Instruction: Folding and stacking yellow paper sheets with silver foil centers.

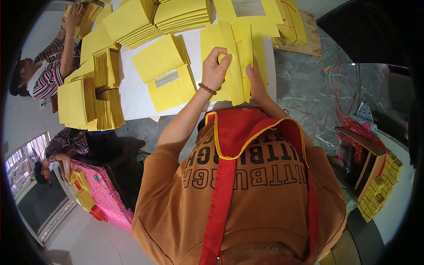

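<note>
Folded yellow paper [238, 84] lies between both hands [215, 71] [259, 87], apparently touching them.

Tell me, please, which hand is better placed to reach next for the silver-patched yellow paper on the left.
Likely the left hand: it is nearer that paper, with the right hand farther right.

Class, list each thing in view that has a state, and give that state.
Left hand: curled
Right hand: partly hidden
Central yellow sheet: partly folded
Left yellow sheet: lying open, silver patch showing
Yellow stacks: folded, piled
Red apron: worn
Bracelet: on left wrist
</note>
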Motion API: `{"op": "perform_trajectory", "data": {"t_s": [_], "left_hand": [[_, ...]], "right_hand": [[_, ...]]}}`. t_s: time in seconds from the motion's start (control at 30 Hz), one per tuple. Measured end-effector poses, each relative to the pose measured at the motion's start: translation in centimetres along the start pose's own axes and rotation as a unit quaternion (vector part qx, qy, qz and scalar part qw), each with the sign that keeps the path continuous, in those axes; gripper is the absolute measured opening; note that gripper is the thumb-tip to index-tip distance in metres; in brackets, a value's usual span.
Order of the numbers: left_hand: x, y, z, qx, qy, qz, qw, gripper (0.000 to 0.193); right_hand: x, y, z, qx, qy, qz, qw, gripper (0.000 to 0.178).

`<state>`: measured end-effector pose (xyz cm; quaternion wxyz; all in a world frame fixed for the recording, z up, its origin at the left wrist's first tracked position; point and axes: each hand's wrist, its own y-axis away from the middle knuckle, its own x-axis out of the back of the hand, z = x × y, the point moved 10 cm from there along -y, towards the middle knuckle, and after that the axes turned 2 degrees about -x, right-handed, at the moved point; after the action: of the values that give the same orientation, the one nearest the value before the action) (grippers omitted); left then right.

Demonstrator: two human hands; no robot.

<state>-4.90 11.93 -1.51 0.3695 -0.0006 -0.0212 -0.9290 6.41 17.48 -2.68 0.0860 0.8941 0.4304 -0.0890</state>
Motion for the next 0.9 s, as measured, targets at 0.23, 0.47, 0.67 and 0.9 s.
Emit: {"op": "perform_trajectory", "data": {"t_s": [0.23, 0.47, 0.67, 0.9], "left_hand": [[1.2, 0.2, -0.6, -0.005, 0.076, 0.016, 0.997, 0.006], [1.6, 0.2, -0.6, -0.011, 0.077, 0.015, 0.997, 0.005], [1.1, 0.4, 1.6, -0.069, 0.073, 0.028, 0.994, 0.030], [-0.1, 0.6, -0.2, -0.002, 0.138, -0.049, 0.989, 0.054]], "right_hand": [[3.3, -0.2, -3.0, 0.133, -0.080, 0.086, 0.984, 0.054], [0.4, 0.3, -4.3, 0.063, 0.055, 0.062, 0.995, 0.053], [-2.7, 0.4, -0.9, -0.062, -0.032, -0.025, 0.997, 0.055], [-1.3, 0.1, 1.3, -0.137, -0.175, -0.016, 0.975, 0.047]]}}
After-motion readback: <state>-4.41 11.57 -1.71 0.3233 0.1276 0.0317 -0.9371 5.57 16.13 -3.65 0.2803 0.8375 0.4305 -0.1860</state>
